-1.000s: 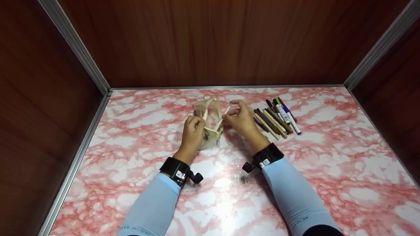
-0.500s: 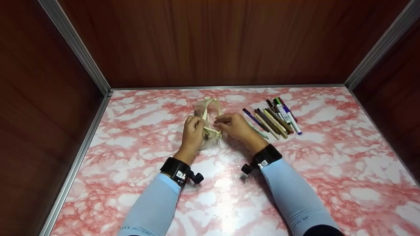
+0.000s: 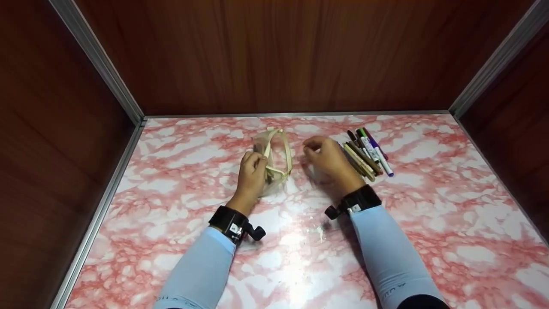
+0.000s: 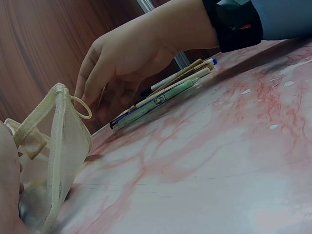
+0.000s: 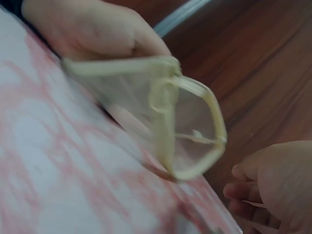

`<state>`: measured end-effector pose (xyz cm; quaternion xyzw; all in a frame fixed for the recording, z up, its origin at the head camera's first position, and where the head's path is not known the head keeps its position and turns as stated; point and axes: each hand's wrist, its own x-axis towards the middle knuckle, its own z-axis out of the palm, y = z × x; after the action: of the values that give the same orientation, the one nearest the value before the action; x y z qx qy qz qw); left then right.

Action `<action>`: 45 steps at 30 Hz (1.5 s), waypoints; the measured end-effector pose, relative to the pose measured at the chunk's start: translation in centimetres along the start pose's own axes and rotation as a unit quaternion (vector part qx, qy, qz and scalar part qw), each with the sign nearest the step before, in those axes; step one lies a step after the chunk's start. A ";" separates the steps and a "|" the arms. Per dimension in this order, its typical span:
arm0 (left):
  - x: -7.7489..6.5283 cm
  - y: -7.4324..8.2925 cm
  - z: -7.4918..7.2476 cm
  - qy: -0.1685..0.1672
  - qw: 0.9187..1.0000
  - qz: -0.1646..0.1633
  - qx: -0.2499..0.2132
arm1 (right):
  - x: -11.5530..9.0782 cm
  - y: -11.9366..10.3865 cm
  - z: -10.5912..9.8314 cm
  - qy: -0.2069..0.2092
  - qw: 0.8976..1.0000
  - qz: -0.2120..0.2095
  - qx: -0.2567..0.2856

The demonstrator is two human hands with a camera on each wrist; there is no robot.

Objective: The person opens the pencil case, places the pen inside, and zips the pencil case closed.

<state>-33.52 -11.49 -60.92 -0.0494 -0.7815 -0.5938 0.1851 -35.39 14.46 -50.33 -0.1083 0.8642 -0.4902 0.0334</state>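
A sheer mesh pencil case (image 3: 290, 161) with cream zip edging stands on the table, its mouth gaping to the right. My left hand (image 3: 252, 174) pinches its near left edge between thumb and fingers; dark contents show faintly through the mesh. To the right of the case is my right hand (image 3: 328, 158), fingers loosely bent and nothing visible between them. It hovers by the left side of a pile of pens (image 3: 364, 159), partly covering them. In the left wrist view a mint-green pen (image 4: 170, 95) lies nearest in that pile, beneath the hand.
Several felt-tip markers (image 3: 374, 148) with green, purple and white parts lie at the pile's right. The red-and-white marbled table (image 3: 429, 223) meets brown wooden panels (image 3: 291, 56) at the back and on both sides.
A light pink pen went from my right hand into the pencil case. That hand then drew back rightward to the pens. My left hand has kept its hold on the case.
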 end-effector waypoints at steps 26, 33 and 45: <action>-0.2 0.7 -0.1 0.013 0.999 0.020 0.022 | -2.6 7.3 -13.7 0.205 0.955 0.145 -0.159; -0.3 1.0 -0.1 0.009 1.000 0.019 0.012 | -2.9 7.8 -14.0 0.181 0.955 0.166 -0.168; -0.5 1.9 -0.3 0.002 1.000 0.010 0.020 | -3.0 8.1 -13.7 0.175 0.955 0.163 -0.176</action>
<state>-32.44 -11.11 -59.29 -0.0528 -0.7921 -0.5764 0.1935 -36.01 30.64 -50.30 0.1179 0.9349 -0.3296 -0.0586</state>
